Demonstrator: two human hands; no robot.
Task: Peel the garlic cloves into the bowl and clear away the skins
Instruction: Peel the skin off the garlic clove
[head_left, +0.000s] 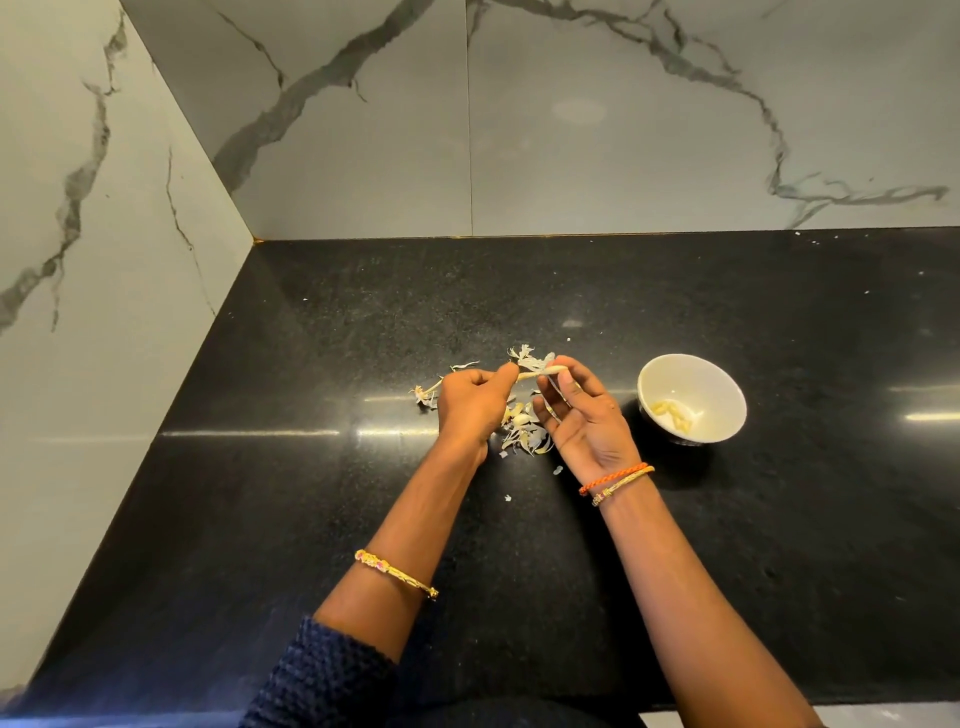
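Garlic stem (535, 372), dry and pale, spans the gap between both hands just left of the white bowl (719, 371). Left hand (470, 402) has its fingers curled tight round one end; right hand (584, 415) pinches the other end between thumb and forefinger, the remaining fingers loosely spread. Peeled cloves (672, 413) lie inside the bowl. Loose skins (524, 434) sit heaped on the black table (779, 519) left of the bowl, under the hands. Papery flakes are light, so a sharp snap of the stem could probably scatter them farther from the bowl, or flick bits in among the cloves.
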